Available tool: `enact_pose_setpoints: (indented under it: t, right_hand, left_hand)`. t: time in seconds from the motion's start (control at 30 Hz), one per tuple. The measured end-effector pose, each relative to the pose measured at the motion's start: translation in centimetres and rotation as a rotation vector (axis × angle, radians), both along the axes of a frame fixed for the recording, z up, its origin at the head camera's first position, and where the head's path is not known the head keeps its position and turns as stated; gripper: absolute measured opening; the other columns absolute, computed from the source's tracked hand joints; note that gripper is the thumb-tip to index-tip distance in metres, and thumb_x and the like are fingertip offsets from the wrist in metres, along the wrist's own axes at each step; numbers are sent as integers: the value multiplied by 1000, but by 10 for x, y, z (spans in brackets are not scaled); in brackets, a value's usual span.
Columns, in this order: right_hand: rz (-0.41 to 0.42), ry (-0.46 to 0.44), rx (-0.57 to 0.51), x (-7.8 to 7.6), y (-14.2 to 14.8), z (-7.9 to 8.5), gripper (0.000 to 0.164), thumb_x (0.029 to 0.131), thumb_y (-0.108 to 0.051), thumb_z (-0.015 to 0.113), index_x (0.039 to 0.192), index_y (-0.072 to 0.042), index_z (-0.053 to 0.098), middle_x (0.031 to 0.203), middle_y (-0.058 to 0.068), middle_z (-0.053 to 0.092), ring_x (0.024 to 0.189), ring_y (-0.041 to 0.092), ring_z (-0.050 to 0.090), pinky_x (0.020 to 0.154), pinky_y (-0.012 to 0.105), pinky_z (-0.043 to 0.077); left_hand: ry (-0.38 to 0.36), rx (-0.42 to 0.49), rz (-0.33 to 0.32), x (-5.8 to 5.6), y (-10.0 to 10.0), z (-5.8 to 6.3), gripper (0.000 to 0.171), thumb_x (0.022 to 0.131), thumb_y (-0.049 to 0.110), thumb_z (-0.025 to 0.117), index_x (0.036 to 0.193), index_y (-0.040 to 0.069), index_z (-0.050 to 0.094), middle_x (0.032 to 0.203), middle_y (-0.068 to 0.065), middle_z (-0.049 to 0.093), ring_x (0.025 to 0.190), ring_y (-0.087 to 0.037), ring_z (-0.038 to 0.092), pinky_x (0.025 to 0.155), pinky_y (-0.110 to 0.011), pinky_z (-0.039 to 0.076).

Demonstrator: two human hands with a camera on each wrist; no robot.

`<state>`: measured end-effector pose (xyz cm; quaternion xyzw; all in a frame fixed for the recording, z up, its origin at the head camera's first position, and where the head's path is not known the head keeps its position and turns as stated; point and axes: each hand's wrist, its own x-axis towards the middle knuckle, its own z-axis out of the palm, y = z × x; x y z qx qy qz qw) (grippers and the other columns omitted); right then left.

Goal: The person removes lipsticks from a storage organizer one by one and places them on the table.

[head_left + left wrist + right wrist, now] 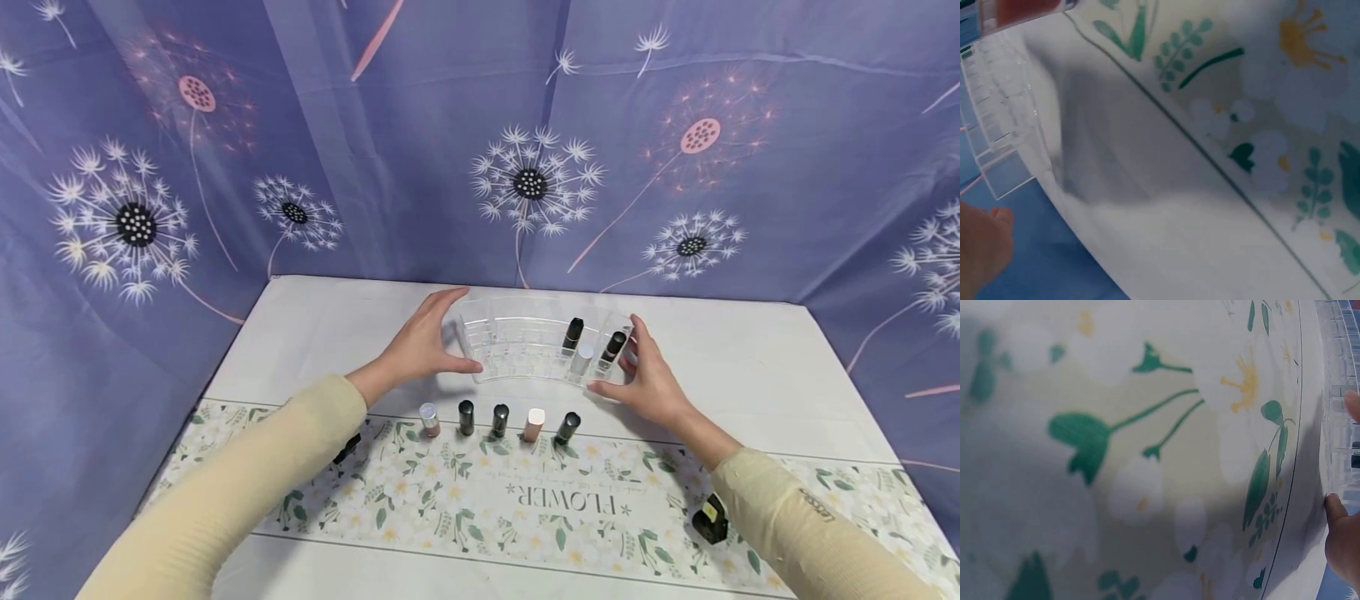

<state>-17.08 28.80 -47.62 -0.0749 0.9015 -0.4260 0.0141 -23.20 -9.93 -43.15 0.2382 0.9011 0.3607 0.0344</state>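
A clear curved lipstick rack [525, 329] with stepped compartments is between both hands in the head view. My left hand [423, 337] spans its left end, thumb at the front corner and fingers toward the back. My right hand [652, 379] grips the right end, thumb in front and fingers along the side. In the rack's right part stand a black lipstick [573, 335], another black lipstick [612, 346] and a pale silvery one [582, 361]. The left wrist view shows the rack's corner [1007, 175] near part of the left hand [982, 247].
In front of the rack stands a row of several lipsticks, among them a silver one [429, 419] and a rose-gold one [534, 425]. A floral runner [570, 533] crosses the white table [712, 367]. A black object [711, 521] lies by the right sleeve. Blue dandelion curtains [420, 167] enclose the back and sides.
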Motion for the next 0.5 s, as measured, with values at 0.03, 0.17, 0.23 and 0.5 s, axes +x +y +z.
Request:
enact_pose_setpoints:
  t: [0.03, 0.17, 0.23, 0.5]
  right_hand:
    - [-1, -1, 0, 0, 0, 0, 136, 85, -23, 94, 171, -9, -11, 170, 37, 11, 153, 56, 28, 121, 58, 38]
    - [-3, -3, 4, 0, 0, 0, 136, 85, -23, 94, 171, -10, -11, 170, 37, 12, 153, 56, 29, 121, 58, 38]
    - [-3, -2, 4, 0, 0, 0, 136, 85, -24, 94, 171, -10, -11, 170, 37, 12, 153, 56, 29, 121, 58, 38]
    - [-8, -2, 9, -1, 0, 0, 135, 85, -25, 94, 170, -7, -9, 170, 37, 13, 153, 56, 30, 121, 58, 38]
  left_hand:
    - [-5, -1, 1, 0, 0, -2, 128, 70, 39, 103, 171, 18, 26, 172, -8, 30, 158, -31, 31, 127, -54, 33]
    - [-26, -15, -1, -1, 2, -9, 132, 69, 38, 103, 171, 17, 23, 172, -11, 29, 159, -33, 31, 127, -55, 34]
    - [-35, -24, 0, -1, 2, -12, 134, 69, 40, 103, 172, 16, 20, 172, -13, 28, 158, -34, 31, 126, -55, 35]
    - [-70, -10, 23, -5, 3, -19, 141, 67, 43, 103, 171, 10, 14, 173, -16, 25, 158, -36, 31, 126, -54, 35]
